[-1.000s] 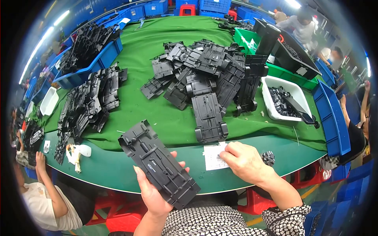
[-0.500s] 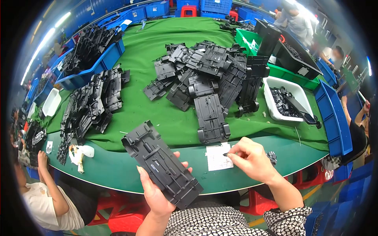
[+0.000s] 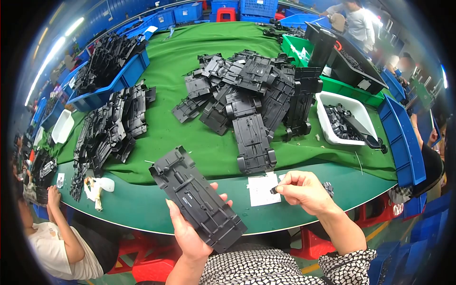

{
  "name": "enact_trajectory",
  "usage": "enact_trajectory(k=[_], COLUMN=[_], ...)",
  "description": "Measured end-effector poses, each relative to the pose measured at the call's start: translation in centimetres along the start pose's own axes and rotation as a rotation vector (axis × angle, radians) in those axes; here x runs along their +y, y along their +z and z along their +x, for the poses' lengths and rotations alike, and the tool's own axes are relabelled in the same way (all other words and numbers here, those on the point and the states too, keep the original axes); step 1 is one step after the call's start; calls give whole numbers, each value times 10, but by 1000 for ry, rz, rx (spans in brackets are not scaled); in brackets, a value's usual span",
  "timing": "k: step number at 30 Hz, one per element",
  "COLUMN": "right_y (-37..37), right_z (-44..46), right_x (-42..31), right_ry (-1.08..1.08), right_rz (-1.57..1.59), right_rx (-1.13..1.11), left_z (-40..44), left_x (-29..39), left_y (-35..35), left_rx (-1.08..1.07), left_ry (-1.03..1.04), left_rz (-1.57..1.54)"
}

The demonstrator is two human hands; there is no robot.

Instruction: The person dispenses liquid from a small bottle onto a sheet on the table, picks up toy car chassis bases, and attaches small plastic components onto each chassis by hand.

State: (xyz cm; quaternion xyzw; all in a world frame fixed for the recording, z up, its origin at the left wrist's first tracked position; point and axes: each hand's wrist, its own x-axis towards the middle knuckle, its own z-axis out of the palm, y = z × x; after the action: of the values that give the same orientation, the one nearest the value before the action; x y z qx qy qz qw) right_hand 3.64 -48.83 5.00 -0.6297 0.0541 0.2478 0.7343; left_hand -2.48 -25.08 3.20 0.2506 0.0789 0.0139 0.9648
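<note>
My left hand [image 3: 190, 232] is closed around the lower part of a black plastic chassis [image 3: 197, 202], tilted with its ribbed side facing me. Between the thumb and fingers of my right hand [image 3: 304, 192] is a small black plastic part [image 3: 274, 190]. This hand hovers beside a white sheet of paper [image 3: 259, 194] on the green table edge. A few small dark parts [image 3: 327, 189] lie just beyond my right hand. Ahead, a large pile of similar chassis [image 3: 251, 71] rests on the green cloth, one chassis [image 3: 252, 142] reaching down towards the paper.
More chassis [image 3: 114, 123] are stacked at the left, below a filled blue bin [image 3: 128, 71]. At the right stand a white tray [image 3: 327, 135] of small black parts and a blue bin [image 3: 403, 147]. A co-worker [image 3: 61, 242] sits at the left.
My right hand has shifted slightly right, and the small part in its fingers shows more clearly. The chassis in my left hand has moved very little.
</note>
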Motion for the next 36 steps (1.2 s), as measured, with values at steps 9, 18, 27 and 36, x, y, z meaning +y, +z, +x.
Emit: enact_trajectory(k=[9,18,27,36], right_y=[-4,19,41,45], right_z=[-1,-21,-26,-24], right_x=[0,1,13,16], right_ry=[64,-1327,-1476,-1481], right_rz=[133,-1234,-1240,-1259], right_rx=[-35,114,-159,-186], left_z=[1,0,-2,-4], left_x=[-1,1,-3,-5], left_y=[-3,-13,-12,-14], left_rx=[-12,-156,-218,-237], left_ry=[-19,-19,9,2], left_rz=[-17,-66,11,64])
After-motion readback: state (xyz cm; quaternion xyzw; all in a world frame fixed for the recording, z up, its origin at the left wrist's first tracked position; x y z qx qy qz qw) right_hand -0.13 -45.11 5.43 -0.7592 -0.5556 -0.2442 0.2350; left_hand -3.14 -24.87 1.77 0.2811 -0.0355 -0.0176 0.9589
